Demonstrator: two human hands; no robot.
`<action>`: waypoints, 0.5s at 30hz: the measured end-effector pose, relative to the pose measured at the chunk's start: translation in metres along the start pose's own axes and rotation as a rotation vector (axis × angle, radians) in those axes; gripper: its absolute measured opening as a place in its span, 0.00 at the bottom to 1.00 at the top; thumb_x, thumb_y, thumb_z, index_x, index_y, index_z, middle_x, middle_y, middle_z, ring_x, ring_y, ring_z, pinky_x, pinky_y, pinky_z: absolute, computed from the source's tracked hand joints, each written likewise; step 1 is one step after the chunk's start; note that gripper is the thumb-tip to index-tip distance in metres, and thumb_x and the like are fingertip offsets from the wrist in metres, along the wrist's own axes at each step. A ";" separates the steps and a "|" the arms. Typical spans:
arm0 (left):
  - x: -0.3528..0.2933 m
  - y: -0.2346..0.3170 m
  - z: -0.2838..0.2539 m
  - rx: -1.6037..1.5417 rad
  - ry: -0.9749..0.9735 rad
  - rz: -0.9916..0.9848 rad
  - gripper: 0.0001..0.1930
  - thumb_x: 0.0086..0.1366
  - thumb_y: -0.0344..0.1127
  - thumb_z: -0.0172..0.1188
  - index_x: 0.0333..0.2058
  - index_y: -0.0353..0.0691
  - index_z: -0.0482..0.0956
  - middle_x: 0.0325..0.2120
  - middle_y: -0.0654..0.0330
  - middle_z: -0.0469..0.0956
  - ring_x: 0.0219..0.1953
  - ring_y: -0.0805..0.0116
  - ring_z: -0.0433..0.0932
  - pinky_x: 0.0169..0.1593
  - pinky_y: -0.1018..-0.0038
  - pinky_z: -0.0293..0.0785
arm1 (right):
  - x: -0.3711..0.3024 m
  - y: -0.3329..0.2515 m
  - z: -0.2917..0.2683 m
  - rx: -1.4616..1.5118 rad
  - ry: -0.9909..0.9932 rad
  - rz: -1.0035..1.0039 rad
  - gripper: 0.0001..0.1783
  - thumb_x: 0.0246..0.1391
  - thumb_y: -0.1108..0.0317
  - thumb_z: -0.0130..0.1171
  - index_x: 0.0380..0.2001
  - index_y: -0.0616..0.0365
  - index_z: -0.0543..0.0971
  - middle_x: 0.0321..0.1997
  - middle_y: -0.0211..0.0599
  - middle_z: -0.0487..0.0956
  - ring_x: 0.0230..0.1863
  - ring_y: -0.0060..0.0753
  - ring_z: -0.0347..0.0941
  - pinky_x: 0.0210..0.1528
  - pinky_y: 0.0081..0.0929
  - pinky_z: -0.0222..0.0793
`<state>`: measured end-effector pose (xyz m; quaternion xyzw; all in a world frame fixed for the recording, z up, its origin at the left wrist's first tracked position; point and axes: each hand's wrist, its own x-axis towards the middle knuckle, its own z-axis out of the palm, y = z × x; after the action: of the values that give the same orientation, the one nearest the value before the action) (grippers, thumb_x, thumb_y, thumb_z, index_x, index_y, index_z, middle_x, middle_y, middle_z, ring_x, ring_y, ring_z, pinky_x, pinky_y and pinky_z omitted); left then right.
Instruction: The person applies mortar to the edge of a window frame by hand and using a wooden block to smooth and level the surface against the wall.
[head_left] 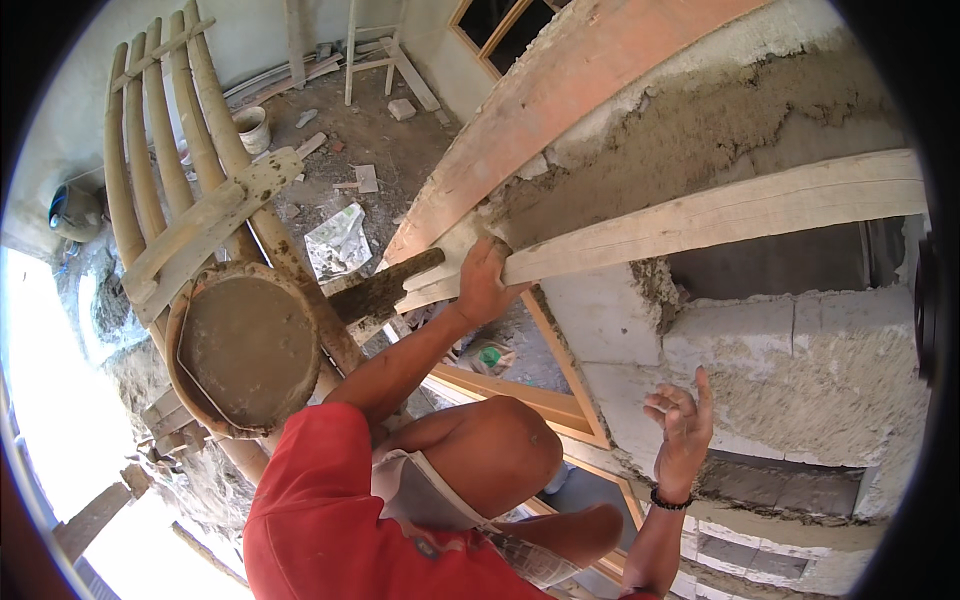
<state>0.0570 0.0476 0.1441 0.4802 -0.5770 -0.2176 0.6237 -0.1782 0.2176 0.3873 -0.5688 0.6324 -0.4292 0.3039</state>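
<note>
On bamboo poles point(167, 120), bucket point(197, 398) of mortar point(248, 345)

The left hand point(486, 284) grips a long wooden board point(700, 218) near its end, along a roughly plastered wall point(820, 105). The right hand point(684, 432) is raised, fingers partly curled and holding nothing, while a round tub point(178, 370) of grey-brown mix sits by bamboo poles point(208, 110).

plank point(720, 212): partly hidden by left hand point(486, 283) | red shirt point(330, 515): cut by lower edge | green item point(489, 356): unidentifiable
</note>
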 end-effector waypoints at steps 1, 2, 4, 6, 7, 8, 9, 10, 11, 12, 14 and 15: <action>0.004 -0.002 0.001 0.018 0.005 -0.002 0.27 0.44 0.36 0.78 0.41 0.32 0.77 0.38 0.45 0.74 0.42 0.41 0.73 0.46 0.54 0.71 | -0.003 0.002 0.000 -0.016 0.002 0.015 0.53 0.57 0.45 0.68 0.72 0.64 0.55 0.47 0.42 0.81 0.44 0.34 0.80 0.46 0.30 0.79; 0.008 -0.005 0.001 0.036 0.010 -0.003 0.27 0.44 0.36 0.78 0.42 0.32 0.77 0.38 0.45 0.74 0.43 0.41 0.72 0.46 0.54 0.70 | -0.005 0.005 -0.001 -0.013 0.005 0.023 0.53 0.56 0.45 0.68 0.72 0.64 0.55 0.47 0.42 0.81 0.43 0.34 0.81 0.45 0.29 0.80; 0.014 -0.011 0.004 0.054 0.028 0.019 0.28 0.43 0.37 0.78 0.42 0.31 0.77 0.39 0.45 0.73 0.43 0.41 0.72 0.46 0.54 0.70 | -0.006 0.009 -0.004 -0.010 -0.004 0.040 0.53 0.57 0.45 0.68 0.72 0.65 0.55 0.47 0.42 0.81 0.43 0.33 0.81 0.45 0.29 0.80; 0.017 -0.017 0.009 0.055 0.053 0.067 0.29 0.43 0.38 0.78 0.42 0.30 0.76 0.39 0.45 0.73 0.43 0.41 0.72 0.47 0.53 0.69 | -0.005 0.014 -0.006 -0.009 -0.019 0.048 0.52 0.57 0.46 0.68 0.72 0.66 0.55 0.47 0.43 0.81 0.43 0.33 0.81 0.45 0.29 0.79; 0.017 -0.020 0.013 0.058 0.044 0.062 0.29 0.44 0.38 0.78 0.41 0.30 0.76 0.39 0.44 0.73 0.44 0.41 0.72 0.47 0.53 0.69 | -0.004 0.017 -0.007 -0.007 -0.029 0.047 0.51 0.57 0.47 0.68 0.72 0.66 0.55 0.47 0.43 0.81 0.42 0.33 0.81 0.45 0.29 0.79; 0.016 -0.023 0.016 0.062 0.035 0.057 0.29 0.44 0.39 0.78 0.41 0.30 0.76 0.39 0.44 0.73 0.44 0.41 0.71 0.48 0.53 0.69 | -0.004 0.019 -0.008 -0.005 -0.039 0.047 0.51 0.58 0.48 0.68 0.71 0.66 0.55 0.47 0.43 0.81 0.42 0.33 0.81 0.45 0.29 0.79; 0.015 -0.026 0.020 0.066 0.025 0.052 0.29 0.44 0.40 0.78 0.41 0.30 0.76 0.39 0.44 0.72 0.44 0.40 0.71 0.48 0.53 0.69 | -0.004 0.020 -0.008 -0.020 -0.040 0.050 0.51 0.58 0.48 0.68 0.71 0.67 0.55 0.47 0.43 0.81 0.42 0.33 0.81 0.44 0.29 0.79; 0.014 -0.032 0.024 0.068 0.014 0.021 0.29 0.44 0.40 0.78 0.41 0.30 0.76 0.39 0.44 0.72 0.44 0.41 0.71 0.48 0.53 0.69 | -0.005 0.021 -0.006 -0.035 -0.040 0.052 0.50 0.58 0.49 0.68 0.71 0.67 0.55 0.47 0.43 0.81 0.42 0.33 0.81 0.44 0.29 0.79; 0.013 -0.038 0.027 0.070 0.003 -0.009 0.29 0.45 0.41 0.78 0.40 0.30 0.76 0.38 0.43 0.72 0.44 0.41 0.71 0.48 0.53 0.69 | -0.006 0.023 -0.005 -0.050 -0.039 0.054 0.50 0.58 0.49 0.68 0.71 0.67 0.55 0.47 0.44 0.81 0.42 0.33 0.81 0.44 0.29 0.79; 0.012 -0.045 0.029 0.073 -0.007 -0.040 0.29 0.45 0.42 0.78 0.40 0.30 0.76 0.38 0.43 0.72 0.44 0.41 0.71 0.48 0.53 0.69 | -0.007 0.025 -0.004 -0.051 -0.046 0.057 0.50 0.58 0.49 0.68 0.71 0.67 0.55 0.47 0.44 0.81 0.42 0.33 0.81 0.44 0.29 0.79; 0.013 -0.055 0.034 0.071 0.056 -0.013 0.29 0.46 0.43 0.78 0.39 0.30 0.75 0.37 0.43 0.71 0.43 0.41 0.71 0.47 0.53 0.69 | -0.009 0.028 -0.006 -0.060 -0.064 0.063 0.51 0.57 0.49 0.68 0.71 0.68 0.56 0.47 0.44 0.81 0.41 0.33 0.81 0.44 0.29 0.78; 0.014 -0.061 0.035 0.070 0.088 -0.001 0.29 0.46 0.43 0.78 0.39 0.30 0.75 0.36 0.43 0.71 0.43 0.41 0.71 0.47 0.53 0.69 | -0.010 0.030 -0.008 -0.058 -0.090 0.062 0.50 0.58 0.51 0.68 0.71 0.68 0.55 0.47 0.44 0.80 0.42 0.33 0.81 0.46 0.29 0.78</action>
<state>0.0449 -0.0029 0.0952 0.5112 -0.5560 -0.1759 0.6313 -0.1977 0.2284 0.3630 -0.5761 0.6476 -0.3750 0.3288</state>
